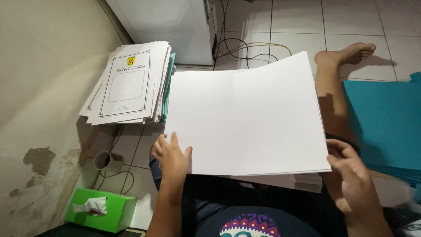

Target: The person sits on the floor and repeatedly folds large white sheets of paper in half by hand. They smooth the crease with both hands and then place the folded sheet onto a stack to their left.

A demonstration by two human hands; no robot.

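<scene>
I hold a large blank white sheet [247,116], creased down its middle, flat above my lap. All positions below are given relative to this sheet. My left hand [172,156] grips its near left corner: the thumb lies on top of the paper and the fingers are curled close together at the edge. My right hand [351,177] is at the near right corner, fingers loosely spread and bent, the fingertips touching the sheet's edge; whether the thumb pinches the paper from below I cannot tell. Directly under the sheet's near edge, a stack of white paper [302,181] rests on my lap, its edges showing just beneath the right corner. Beyond the sheet's far left corner, a pile of printed cover sheets [127,83] with black border frames and a small yellow emblem lies on the tiled floor [351,22], just beside the sheet. Right of the sheet, a stack of teal paper [386,123] lies flat. My bare leg and foot [346,55] extend past the sheet's far right corner. Left of the sheet and nearer to me, a small cup [105,160] stands on the floor, with a green tissue box [101,210] nearer still. Beyond the sheet's far edge stand a white appliance [171,22] and dark cables [241,48].
</scene>
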